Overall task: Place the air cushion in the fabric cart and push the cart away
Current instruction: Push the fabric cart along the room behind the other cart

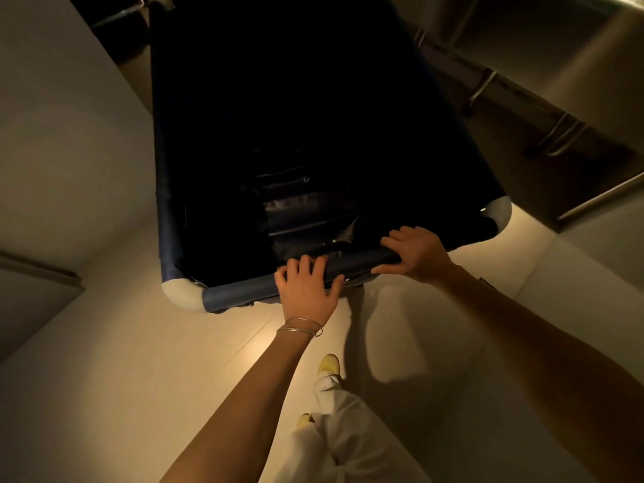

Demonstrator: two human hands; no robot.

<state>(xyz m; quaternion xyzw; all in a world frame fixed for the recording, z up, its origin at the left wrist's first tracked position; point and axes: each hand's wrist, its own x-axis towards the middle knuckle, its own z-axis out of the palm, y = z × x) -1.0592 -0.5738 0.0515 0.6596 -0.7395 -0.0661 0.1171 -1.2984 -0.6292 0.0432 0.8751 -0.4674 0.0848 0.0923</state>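
A deep fabric cart (167, 210) in dark blue stands in front of me, with white rounded corner pieces at its near rim. Its inside is very dark. At the bottom lies the air cushion (296, 207), a dark, shiny, ribbed shape, only faintly visible. My left hand (306, 287) wraps over the padded near rim bar (244, 291), a thin bracelet on its wrist. Further right on the same bar, my right hand (416, 252) grips the rim with fingers curled over the top.
A pale wall (62, 134) runs close along the cart's left side. Metal tables with steel legs (557, 134) stand to the right. The floor (174, 360) is light tile. My white trousers and yellow shoes (329, 366) are below the hands.
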